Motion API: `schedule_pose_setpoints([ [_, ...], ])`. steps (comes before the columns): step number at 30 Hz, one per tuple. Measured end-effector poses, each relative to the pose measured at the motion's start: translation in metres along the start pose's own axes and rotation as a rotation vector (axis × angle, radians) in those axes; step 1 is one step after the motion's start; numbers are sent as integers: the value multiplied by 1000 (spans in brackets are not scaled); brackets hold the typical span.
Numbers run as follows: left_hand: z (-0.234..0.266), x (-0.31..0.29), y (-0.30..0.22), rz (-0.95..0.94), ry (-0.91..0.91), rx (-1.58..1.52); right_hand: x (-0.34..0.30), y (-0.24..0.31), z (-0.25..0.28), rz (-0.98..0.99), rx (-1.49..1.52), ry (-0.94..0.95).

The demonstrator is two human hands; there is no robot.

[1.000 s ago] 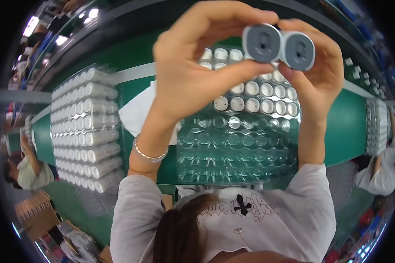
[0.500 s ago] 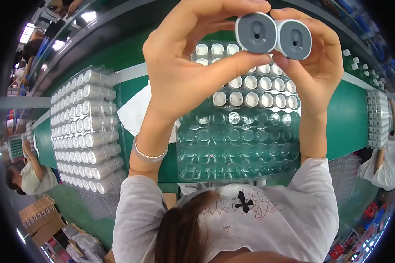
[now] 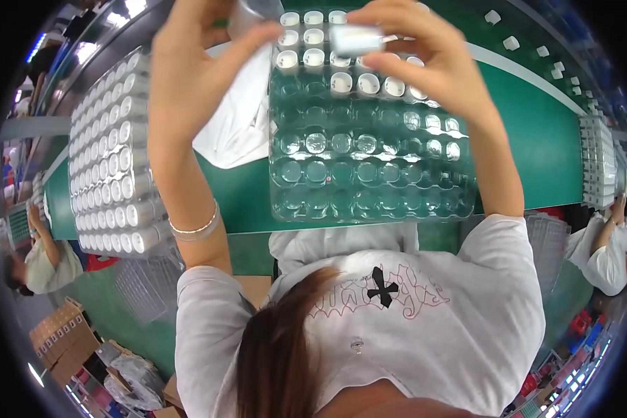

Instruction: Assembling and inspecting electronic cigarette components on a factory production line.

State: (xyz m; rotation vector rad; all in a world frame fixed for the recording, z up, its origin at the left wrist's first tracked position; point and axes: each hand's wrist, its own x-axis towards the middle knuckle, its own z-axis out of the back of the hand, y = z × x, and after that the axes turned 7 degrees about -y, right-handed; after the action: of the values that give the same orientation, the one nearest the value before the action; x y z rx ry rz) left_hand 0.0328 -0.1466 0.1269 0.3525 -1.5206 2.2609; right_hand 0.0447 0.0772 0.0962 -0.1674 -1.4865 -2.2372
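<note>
My left hand (image 3: 195, 66), with a bracelet on its wrist, closes round a grey and white oval casing (image 3: 258, 12) near the top edge. Motion blurs this casing, and part of it is outside the picture. Between the thumb and fingers of my right hand (image 3: 428, 56) is a white casing (image 3: 355, 40), turned on its side and also blurred. It is above the far rows of a clear plastic tray (image 3: 369, 198). White oval cups (image 3: 340, 84) stand upright in those far rows, while the near rows show bare pockets. My right hand hides some of the cups.
To the left stands a stack of clear trays full of white cups (image 3: 108, 164). A white cloth (image 3: 237, 118) lies between it and the middle tray on the green table (image 3: 529, 139). Loose white pieces (image 3: 512, 43) are at the far right. Co-workers (image 3: 49, 261) sit on both sides.
My hands have moved apart, each with one casing; before, the two casings were side by side, grey ends showing. The tray and stack appear higher in the picture.
</note>
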Motion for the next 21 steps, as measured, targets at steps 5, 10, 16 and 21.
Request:
schedule_pose_setpoints([
  [5, -7, -17, 79, -226, 280, 379, 17, -68, -45, 535, -353, -57],
  [10, -24, -21, 118, -209, 149, 326, 19, -84, -77, 502, -351, 47],
  [16, -24, -24, 97, -41, 316, 396, -6, -88, -69, 370, -312, 4],
  [21, -27, -33, 99, -109, 193, 305, -3, -91, -73, 430, -309, -60],
])
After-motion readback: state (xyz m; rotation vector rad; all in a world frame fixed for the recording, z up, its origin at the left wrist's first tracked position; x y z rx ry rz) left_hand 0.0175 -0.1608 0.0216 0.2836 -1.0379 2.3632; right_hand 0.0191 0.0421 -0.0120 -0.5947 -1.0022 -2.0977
